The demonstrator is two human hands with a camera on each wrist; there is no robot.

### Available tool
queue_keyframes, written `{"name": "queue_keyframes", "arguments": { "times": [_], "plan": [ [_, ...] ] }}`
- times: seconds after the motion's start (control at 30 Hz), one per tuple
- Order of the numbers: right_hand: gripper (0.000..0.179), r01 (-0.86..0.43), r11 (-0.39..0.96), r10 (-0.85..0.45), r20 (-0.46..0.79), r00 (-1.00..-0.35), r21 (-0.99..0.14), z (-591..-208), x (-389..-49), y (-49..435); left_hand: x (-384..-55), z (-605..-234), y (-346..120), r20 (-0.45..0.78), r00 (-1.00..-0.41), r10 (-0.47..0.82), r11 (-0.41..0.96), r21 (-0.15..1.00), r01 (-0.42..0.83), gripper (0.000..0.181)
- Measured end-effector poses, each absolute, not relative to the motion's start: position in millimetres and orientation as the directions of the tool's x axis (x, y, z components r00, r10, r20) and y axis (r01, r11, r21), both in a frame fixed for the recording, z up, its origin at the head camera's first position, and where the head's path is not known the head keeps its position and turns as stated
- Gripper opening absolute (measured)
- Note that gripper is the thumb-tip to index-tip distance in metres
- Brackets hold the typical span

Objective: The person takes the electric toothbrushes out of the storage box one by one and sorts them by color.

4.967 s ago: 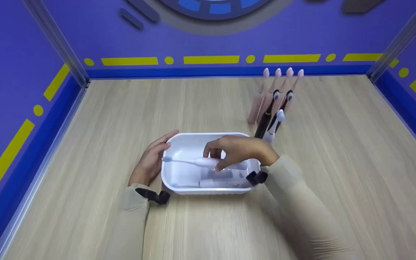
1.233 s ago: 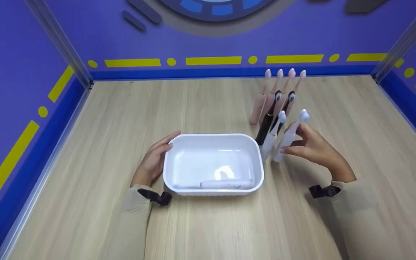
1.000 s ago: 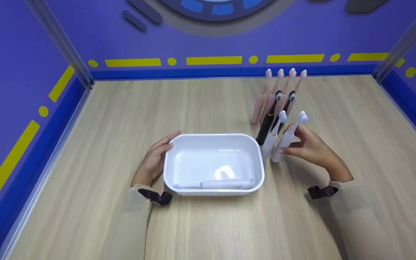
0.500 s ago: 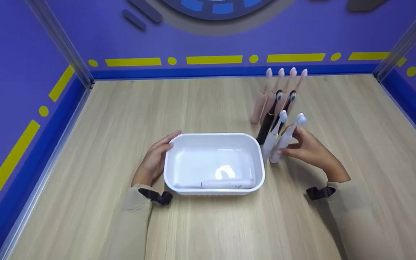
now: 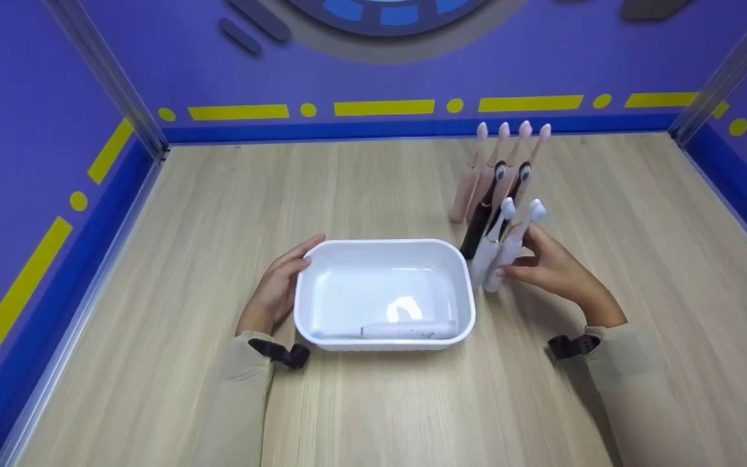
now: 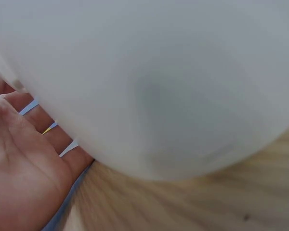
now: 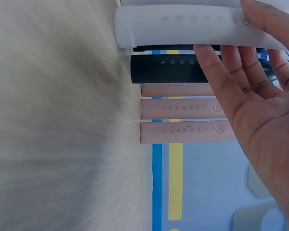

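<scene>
A white electric toothbrush (image 5: 507, 254) stands nearly upright on the table, its base at table level. My right hand (image 5: 558, 269) pinches its handle (image 7: 192, 24) between thumb and fingers. Close on its left stands another white toothbrush (image 5: 485, 259). A white plastic tub (image 5: 386, 245) is in the middle, with a third white toothbrush (image 5: 409, 330) lying along its near wall. Against the tub's left end rests my left hand (image 5: 276, 285), its fingers (image 6: 48, 127) fairly straight along the outside and the thumb at the rim.
Behind the white toothbrushes stand two black toothbrushes (image 5: 479, 220), then a row of several pink toothbrushes (image 5: 465, 191). All are just right of the tub, on a wood-grain table (image 5: 373, 402). Blue-purple panels (image 5: 373, 78) wall the back and sides.
Since five seconds ago, my right hand has brought the white toothbrush out of the tub and upright to the table. Lately it has shifted slightly left, closer to its neighbour. My left hand stays put.
</scene>
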State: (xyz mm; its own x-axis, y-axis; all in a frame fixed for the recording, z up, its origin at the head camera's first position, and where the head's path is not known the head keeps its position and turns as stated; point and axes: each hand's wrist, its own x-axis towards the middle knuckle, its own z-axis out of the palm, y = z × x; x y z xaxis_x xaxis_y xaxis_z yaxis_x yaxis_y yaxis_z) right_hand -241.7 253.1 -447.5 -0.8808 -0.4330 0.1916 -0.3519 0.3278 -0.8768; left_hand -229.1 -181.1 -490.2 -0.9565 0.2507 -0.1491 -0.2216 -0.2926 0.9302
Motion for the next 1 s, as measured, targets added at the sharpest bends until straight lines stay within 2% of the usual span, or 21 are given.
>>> {"name": "queue_keyframes", "arguments": {
  "times": [0.2, 0.53, 1.0],
  "plan": [
    [0.052, -0.343, 0.35, -0.443, 0.169, -0.881, -0.871, -449.1, -241.7, 254.0, -230.1, -491.3, -180.6, -0.144, -0.958, 0.249, -0.298, 0.929, -0.217, 0.049],
    [0.059, -0.347, 0.351, -0.456, 0.165, -0.875, -0.87, -448.1, -239.0, 256.4, -231.3, -491.3, -181.2, -0.147, -0.956, 0.253, -0.279, 0.935, -0.217, 0.048],
    [0.047, -0.355, 0.369, -0.437, 0.177, -0.882, -0.859, -446.5, -237.6, 255.1, -230.8, -491.7, -180.4, -0.144, -0.957, 0.252, -0.252, 0.945, -0.208, 0.049]
  ]
}}
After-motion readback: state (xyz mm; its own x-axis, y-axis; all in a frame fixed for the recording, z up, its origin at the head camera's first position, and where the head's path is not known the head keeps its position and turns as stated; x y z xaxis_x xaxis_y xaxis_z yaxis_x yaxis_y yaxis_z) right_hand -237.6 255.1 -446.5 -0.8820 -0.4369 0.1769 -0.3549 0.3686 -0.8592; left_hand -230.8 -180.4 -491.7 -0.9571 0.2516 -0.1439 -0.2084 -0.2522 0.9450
